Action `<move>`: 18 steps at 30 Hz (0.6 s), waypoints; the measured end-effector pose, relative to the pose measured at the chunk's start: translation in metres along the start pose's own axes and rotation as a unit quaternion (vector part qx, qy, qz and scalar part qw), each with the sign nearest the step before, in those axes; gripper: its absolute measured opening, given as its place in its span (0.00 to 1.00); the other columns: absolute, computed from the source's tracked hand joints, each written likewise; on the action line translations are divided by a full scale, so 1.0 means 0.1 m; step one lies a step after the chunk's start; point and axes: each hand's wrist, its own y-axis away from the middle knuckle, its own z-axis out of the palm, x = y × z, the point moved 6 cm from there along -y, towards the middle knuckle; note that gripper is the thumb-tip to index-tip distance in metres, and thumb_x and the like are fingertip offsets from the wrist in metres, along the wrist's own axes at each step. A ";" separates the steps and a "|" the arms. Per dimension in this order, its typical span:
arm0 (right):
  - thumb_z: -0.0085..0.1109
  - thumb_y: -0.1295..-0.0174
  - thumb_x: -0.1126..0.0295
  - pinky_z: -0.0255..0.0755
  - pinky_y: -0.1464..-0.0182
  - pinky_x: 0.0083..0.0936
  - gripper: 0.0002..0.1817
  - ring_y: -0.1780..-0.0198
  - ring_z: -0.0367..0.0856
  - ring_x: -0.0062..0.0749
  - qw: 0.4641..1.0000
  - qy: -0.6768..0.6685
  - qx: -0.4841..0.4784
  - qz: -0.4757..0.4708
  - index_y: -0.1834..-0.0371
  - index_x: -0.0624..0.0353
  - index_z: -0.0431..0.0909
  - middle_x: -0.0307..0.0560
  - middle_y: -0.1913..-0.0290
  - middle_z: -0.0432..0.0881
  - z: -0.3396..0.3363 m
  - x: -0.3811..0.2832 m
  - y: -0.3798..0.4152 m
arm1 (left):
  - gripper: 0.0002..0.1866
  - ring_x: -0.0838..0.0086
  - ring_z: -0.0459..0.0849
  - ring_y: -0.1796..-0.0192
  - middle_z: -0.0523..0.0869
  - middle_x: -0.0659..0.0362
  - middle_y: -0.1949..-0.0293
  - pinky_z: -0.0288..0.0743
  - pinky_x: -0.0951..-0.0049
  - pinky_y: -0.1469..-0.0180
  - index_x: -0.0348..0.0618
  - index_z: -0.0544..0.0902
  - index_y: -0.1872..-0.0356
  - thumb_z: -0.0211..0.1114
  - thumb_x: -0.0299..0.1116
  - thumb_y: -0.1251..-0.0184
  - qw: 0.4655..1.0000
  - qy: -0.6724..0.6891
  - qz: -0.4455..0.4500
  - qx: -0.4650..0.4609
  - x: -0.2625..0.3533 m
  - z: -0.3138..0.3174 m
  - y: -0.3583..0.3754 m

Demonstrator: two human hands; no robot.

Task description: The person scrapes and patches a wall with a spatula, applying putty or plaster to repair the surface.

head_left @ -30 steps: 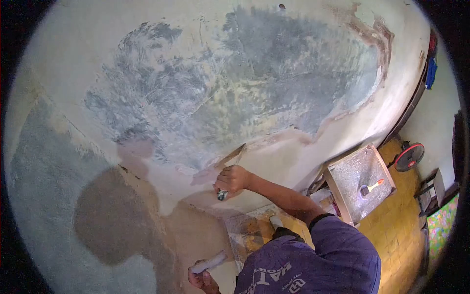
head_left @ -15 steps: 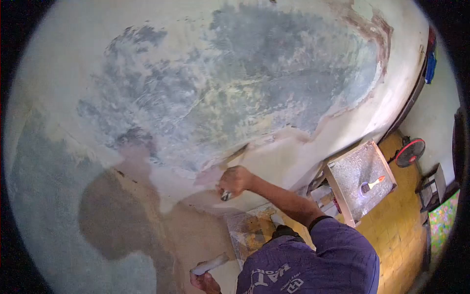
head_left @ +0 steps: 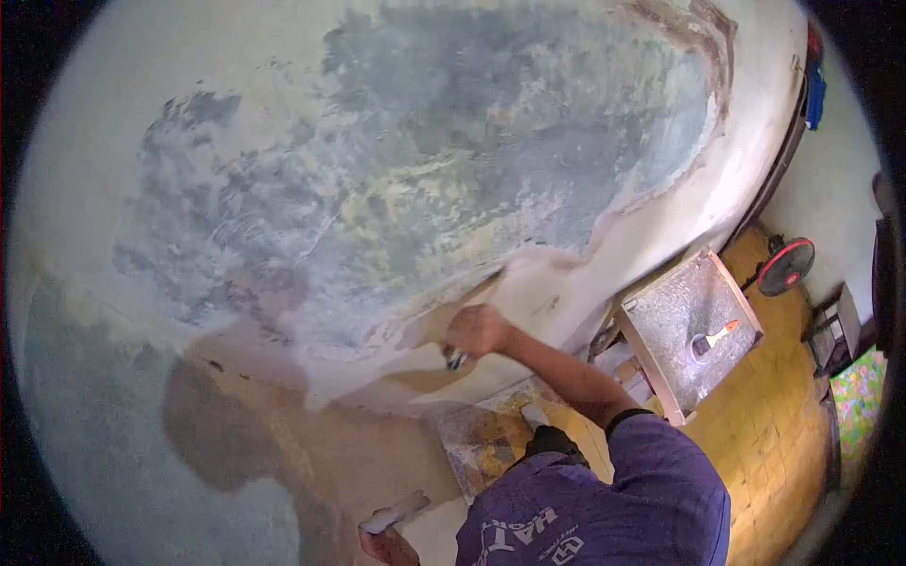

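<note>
My right hand [head_left: 477, 330] is closed round a small hand tool [head_left: 455, 358]. A dark and silvery end pokes out below the fist; whatever lies towards the wall is hidden and blurred. This hand is at the wall [head_left: 538, 283], just below the lower edge of a large grey, mottled patch [head_left: 453, 160]. Down at the lower left, my left hand [head_left: 389, 547] grips a flat scraper [head_left: 396, 512] with a wide, pale grey, smeared blade. The scraper is tilted up to the right, clear of the right hand.
To the right stands a wood-framed, silvery panel [head_left: 675, 325] with an orange-handled paintbrush [head_left: 714, 338] on it. Beyond it are a fan [head_left: 785, 266] with a red rim and a dark stand [head_left: 835, 325]. Yellow tiles [head_left: 755, 443] cover the floor. Shadows fall across the wall.
My right hand has moved right along the patch's lower edge, still holding the tool. The view has shifted slightly. My left hand keeps the scraper in nearly the same place.
</note>
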 end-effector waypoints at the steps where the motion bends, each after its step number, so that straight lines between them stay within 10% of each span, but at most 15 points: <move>1: 0.65 0.54 0.54 0.75 0.69 0.28 0.11 0.73 0.80 0.30 0.998 0.035 0.033 -0.041 0.75 0.43 0.77 0.35 0.80 0.74 0.15 -0.08 0.00 | 0.11 0.70 0.78 0.54 0.81 0.57 0.54 0.72 0.63 0.44 0.36 0.78 0.51 0.58 0.29 0.31 1.000 -0.015 0.014 -0.014 -0.01 0.03 -0.02; 7: 0.64 0.52 0.63 0.79 0.62 0.34 0.12 0.64 0.84 0.35 0.992 0.017 -0.109 0.059 0.64 0.51 0.81 0.38 0.67 0.84 0.11 -0.01 -0.02 | 0.10 0.70 0.77 0.54 0.81 0.58 0.54 0.72 0.63 0.45 0.36 0.78 0.52 0.58 0.27 0.30 0.999 0.000 -0.028 0.026 0.02 0.23 -0.22; 13: 0.64 0.52 0.58 0.78 0.56 0.35 0.18 0.59 0.84 0.38 0.988 0.105 0.081 0.082 0.57 0.47 0.83 0.40 0.63 0.85 -0.49 0.44 0.37 | 0.09 0.70 0.76 0.55 0.81 0.58 0.56 0.73 0.62 0.47 0.35 0.78 0.53 0.59 0.27 0.31 0.993 -0.021 -0.093 0.072 -0.05 0.29 -0.21; 18: 0.64 0.52 0.60 0.78 0.57 0.33 0.15 0.62 0.84 0.35 0.985 0.047 -0.128 0.109 0.60 0.47 0.82 0.39 0.65 0.84 -0.14 0.34 0.33 | 0.09 0.68 0.78 0.56 0.81 0.56 0.58 0.73 0.62 0.51 0.35 0.78 0.58 0.62 0.31 0.33 0.990 -0.119 -0.049 0.060 0.06 0.46 -0.32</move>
